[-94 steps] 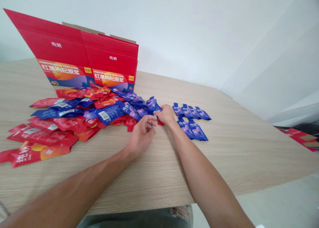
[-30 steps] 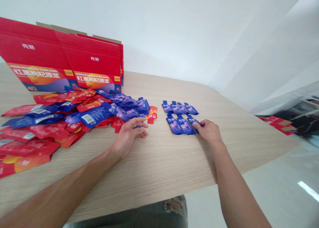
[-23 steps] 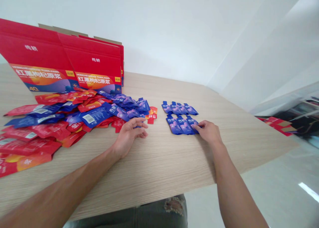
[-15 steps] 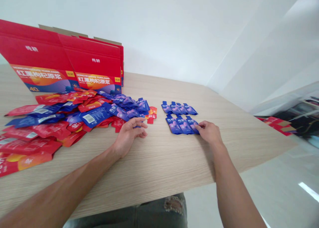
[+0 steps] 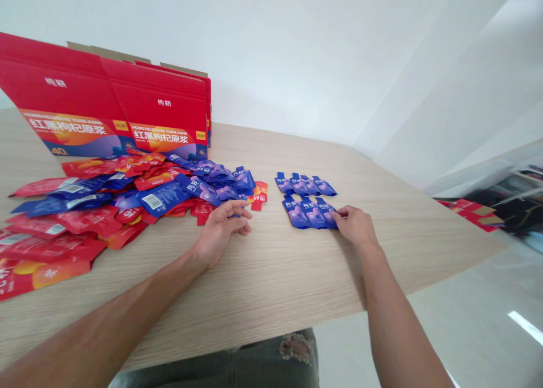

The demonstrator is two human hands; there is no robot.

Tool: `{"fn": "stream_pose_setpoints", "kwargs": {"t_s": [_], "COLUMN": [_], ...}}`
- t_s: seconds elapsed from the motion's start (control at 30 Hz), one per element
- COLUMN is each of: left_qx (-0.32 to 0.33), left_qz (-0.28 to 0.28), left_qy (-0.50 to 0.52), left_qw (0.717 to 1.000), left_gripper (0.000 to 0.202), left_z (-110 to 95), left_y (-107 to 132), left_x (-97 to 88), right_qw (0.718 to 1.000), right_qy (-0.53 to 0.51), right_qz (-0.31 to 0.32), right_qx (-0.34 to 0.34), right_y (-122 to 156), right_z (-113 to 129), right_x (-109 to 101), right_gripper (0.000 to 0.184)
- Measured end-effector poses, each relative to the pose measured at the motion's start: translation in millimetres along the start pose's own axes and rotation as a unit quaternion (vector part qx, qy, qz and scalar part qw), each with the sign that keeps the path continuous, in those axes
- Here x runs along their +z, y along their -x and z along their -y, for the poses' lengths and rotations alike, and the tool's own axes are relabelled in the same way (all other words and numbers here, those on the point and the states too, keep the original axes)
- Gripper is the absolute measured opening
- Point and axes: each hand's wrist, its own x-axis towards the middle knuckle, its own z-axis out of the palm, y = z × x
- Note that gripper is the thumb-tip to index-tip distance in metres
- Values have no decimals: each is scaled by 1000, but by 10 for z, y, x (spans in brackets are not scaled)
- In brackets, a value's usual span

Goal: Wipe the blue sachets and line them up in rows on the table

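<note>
My right hand (image 5: 358,225) has thumb and fingertips closed on the right edge of a blue pouch (image 5: 327,214), the last of three in the near row (image 5: 313,214); how firmly, I cannot tell. It lies flat on the table (image 5: 271,275), face up, neck away from me. My left hand (image 5: 220,232) is apart from the right, loosely curled and with nothing visible in it, at the near right edge of the pile (image 5: 127,198). Whether its fingertips touch the pouches behind them, I cannot tell.

If I lift or turn the pouch as I let go, its overlap could drag its neighbour out of line. Pushing it away from me could drive its neck into the far row (image 5: 304,184), which sits just beyond, and skew both rows.

On the left, the pile is loose and slick-looking, so a careless sweep of my fingers could make it slide and knock the red pouch (image 5: 259,196) at its right end toward the rows. A hard shove could also press pouches against the upright box (image 5: 161,105) behind and tip it.
</note>
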Motion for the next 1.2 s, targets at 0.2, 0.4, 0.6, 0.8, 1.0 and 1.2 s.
{"fn": "stream_pose_setpoints", "kwargs": {"t_s": [0.2, 0.4, 0.6, 0.8, 1.0, 1.2], "left_qx": [3, 12, 113, 136, 95, 30], "left_qz": [-7, -32, -168, -208, -213, -223], "left_qy": [-10, -17, -2, 8, -8, -3], "left_qw": [1000, 999, 979, 968, 973, 974], "left_gripper": [43, 45, 42, 40, 41, 32], "left_z": [9, 23, -28, -81, -44, -42], "left_y": [-8, -11, -85, -156, -162, -162], "left_x": [24, 49, -18, -97, -73, -49], "right_qw": [972, 936, 924, 927, 929, 949], "right_qy": [-86, -183, -146, -69, -56, -159], "right_qz": [-166, 6, 95, 97, 82, 18], "right_qx": [-140, -300, -341, -357, -355, -272], "right_y": [57, 238, 436, 551, 560, 567], "right_z": [493, 1636, 2500, 2726, 2675, 2536], "right_x": [-103, -55, 133, 282, 238, 94], "right_gripper": [19, 15, 33, 40, 33, 35]}}
